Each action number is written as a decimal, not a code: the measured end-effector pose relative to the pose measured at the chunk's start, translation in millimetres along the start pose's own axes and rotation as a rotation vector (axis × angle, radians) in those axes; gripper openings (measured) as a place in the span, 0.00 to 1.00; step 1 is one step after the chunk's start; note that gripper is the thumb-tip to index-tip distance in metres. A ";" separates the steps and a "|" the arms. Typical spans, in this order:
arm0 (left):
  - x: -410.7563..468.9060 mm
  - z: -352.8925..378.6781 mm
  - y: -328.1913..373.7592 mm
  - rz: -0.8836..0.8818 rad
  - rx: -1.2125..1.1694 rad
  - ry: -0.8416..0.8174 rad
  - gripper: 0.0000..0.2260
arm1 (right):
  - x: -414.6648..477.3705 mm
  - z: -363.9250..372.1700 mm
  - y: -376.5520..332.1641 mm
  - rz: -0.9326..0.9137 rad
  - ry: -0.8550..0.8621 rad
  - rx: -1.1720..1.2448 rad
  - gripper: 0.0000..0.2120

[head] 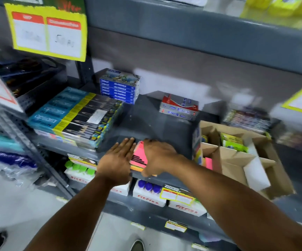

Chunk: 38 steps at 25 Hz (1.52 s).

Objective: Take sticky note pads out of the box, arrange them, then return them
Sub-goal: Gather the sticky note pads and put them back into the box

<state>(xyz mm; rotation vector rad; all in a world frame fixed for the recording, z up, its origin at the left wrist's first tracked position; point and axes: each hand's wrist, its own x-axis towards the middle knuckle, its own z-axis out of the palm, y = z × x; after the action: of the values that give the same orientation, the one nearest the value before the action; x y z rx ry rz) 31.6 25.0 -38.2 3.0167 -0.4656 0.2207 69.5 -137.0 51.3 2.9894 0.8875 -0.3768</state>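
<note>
A stack of sticky note pads point(139, 157), pink on top with orange beneath, lies at the front edge of the grey shelf point(157, 122). My left hand point(117, 160) lies flat with fingers straight against the stack's left side. My right hand point(158, 156) cups the stack's right side, thumb at its front edge. The open cardboard box point(237, 160) stands to the right on the same shelf, holding yellow-green packs point(232, 142) and a pink pad point(208, 163) in its compartments.
Pencil and pen boxes point(77, 115) are stacked left of my hands, blue oil pastel boxes point(119, 89) behind them, a red and silver box stack point(179, 107) at the back. Bottle cartons point(149, 194) sit on the lower shelf. A price sign point(46, 31) hangs above.
</note>
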 end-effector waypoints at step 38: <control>5.7 6.1 -3.2 -0.033 0.158 -0.092 0.50 | -142.6 13.4 189.6 0.169 0.054 -0.210 0.53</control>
<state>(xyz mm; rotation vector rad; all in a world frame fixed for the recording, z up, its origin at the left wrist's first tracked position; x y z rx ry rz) 38.8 25.7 -43.5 3.1975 -0.4235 0.1221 52.7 -373.9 58.1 2.8623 0.6273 -0.1883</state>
